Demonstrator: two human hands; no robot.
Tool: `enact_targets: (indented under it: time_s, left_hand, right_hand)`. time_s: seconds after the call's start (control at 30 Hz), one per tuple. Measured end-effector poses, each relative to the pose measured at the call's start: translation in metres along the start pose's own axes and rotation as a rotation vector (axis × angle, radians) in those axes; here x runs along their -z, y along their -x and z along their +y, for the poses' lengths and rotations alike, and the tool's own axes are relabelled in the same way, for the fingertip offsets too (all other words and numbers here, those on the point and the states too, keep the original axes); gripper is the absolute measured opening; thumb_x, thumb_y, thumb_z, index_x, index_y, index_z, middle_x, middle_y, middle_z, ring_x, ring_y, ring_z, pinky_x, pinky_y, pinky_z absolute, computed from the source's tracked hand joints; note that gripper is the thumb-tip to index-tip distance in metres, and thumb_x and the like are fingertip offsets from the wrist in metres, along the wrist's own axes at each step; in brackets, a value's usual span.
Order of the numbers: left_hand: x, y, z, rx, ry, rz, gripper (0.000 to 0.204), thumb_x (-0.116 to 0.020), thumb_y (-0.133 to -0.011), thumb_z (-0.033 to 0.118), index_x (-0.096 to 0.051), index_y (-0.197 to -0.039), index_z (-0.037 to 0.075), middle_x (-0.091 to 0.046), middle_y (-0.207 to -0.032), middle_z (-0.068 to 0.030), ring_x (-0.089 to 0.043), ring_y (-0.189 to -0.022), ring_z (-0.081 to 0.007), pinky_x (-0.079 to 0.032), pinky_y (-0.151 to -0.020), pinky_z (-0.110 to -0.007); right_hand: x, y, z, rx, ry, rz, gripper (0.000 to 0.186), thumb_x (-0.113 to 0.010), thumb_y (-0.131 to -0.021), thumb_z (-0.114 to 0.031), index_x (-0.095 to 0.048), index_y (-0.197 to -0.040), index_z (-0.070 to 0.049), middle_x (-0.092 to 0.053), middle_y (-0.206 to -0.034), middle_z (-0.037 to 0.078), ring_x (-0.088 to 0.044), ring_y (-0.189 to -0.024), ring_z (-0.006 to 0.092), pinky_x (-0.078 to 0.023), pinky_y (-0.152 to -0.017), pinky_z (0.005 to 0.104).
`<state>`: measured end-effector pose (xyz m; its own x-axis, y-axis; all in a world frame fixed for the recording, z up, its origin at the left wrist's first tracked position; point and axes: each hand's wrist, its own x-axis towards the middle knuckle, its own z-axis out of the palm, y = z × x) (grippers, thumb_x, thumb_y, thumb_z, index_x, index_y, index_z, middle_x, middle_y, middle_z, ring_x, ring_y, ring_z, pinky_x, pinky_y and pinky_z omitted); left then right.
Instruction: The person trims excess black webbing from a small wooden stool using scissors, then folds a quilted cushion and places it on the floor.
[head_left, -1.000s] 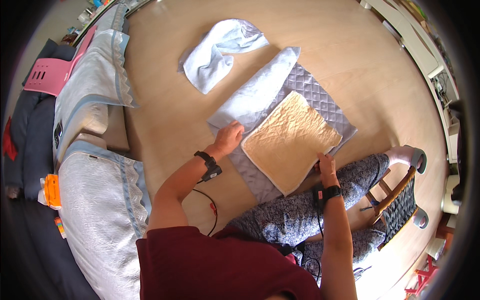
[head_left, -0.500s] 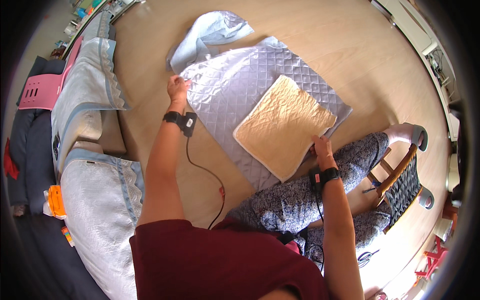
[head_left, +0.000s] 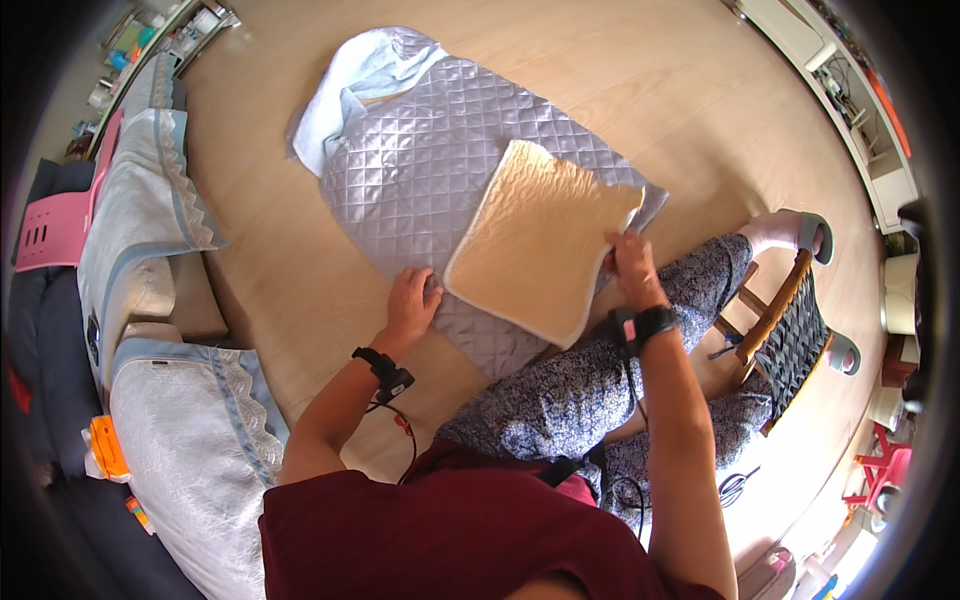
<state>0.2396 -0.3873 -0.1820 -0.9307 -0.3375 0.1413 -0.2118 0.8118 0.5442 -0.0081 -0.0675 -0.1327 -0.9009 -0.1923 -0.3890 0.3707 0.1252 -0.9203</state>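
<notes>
Left grip (head_left: 410,303) back from far cover (head_left: 440,170) edge, beside cushion (head_left: 535,240).

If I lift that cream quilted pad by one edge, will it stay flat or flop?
Likely flop: the cream quilted pad is thin fabric, already bending where the right hand lifts it. Probably light. It may slide on the shiny grey quilted cover.

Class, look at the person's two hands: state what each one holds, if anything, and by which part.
The right hand grips the cream quilted cushion at its right edge. The left hand holds nothing; it rests flat on the grey quilted cover by the cushion's near corner.
</notes>
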Motion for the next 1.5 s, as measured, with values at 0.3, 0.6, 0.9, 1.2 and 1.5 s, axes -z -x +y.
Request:
enact_targets:
  time_s: [0.3, 0.6, 0.9, 1.2, 1.5]
  left_hand:
    - [0.013, 0.013, 0.032, -0.212, -0.113, -0.067, 0.044, -0.069, -0.080, 0.009, -0.056, -0.121, 0.003, -0.057, -0.118, -0.0172, -0.053, -0.109, -0.0387, -0.043, -0.094, -0.050]
    - [0.000, 0.082, 0.073, -0.635, -0.023, -0.505, 0.063, -0.067, -0.080, 0.011, -0.050, -0.141, 0.007, -0.044, -0.147, -0.0154, -0.035, -0.141, -0.0379, -0.023, -0.116, -0.058]
    - [-0.023, 0.081, 0.060, -0.811, -0.092, -0.418, 0.049, -0.059, -0.082, 0.013, -0.057, -0.131, 0.010, -0.049, -0.142, -0.0125, -0.042, -0.134, -0.0340, -0.029, -0.110, -0.057]
    - [0.003, 0.012, 0.124, -0.322, 0.467, -0.201, 0.009, -0.054, -0.098, 0.009, -0.054, -0.098, 0.000, -0.055, -0.079, -0.0220, -0.055, -0.069, -0.0436, -0.044, -0.060, -0.046]
    - [0.108, -0.066, 0.175, -0.308, 0.529, 0.068, 0.011, -0.059, -0.099, 0.011, -0.058, -0.095, 0.000, -0.049, -0.068, -0.0144, -0.043, -0.057, -0.0231, -0.041, -0.055, -0.036]
  right_hand:
    - [0.088, -0.091, -0.147, 0.400, -0.287, 0.351, 0.018, -0.063, -0.095, -0.017, -0.066, -0.101, -0.001, -0.065, -0.074, 0.008, -0.060, -0.058, 0.0161, -0.050, -0.057, 0.0286]
    - [0.132, -0.086, -0.067, 0.244, -0.157, 0.156, 0.033, -0.057, -0.097, -0.026, -0.060, -0.121, -0.004, -0.066, -0.104, 0.007, -0.066, -0.091, 0.0183, -0.051, -0.072, 0.0276]
    - [0.057, 0.003, 0.026, 0.468, 1.040, -0.266, 0.030, -0.068, -0.081, -0.021, -0.071, -0.109, -0.012, -0.073, -0.090, 0.008, -0.071, -0.083, 0.0235, -0.056, -0.075, 0.0374]
    - [-0.028, 0.115, -0.026, 1.126, 1.118, -0.356, 0.045, -0.072, -0.074, -0.015, -0.064, -0.117, -0.012, -0.068, -0.104, 0.006, -0.064, -0.100, 0.0298, -0.051, -0.090, 0.0414]
    - [-0.060, 0.121, -0.139, 1.066, 0.817, -0.470, 0.030, -0.075, -0.072, -0.015, -0.070, -0.098, -0.002, -0.069, -0.089, 0.013, -0.061, -0.097, 0.0302, -0.051, -0.085, 0.0414]
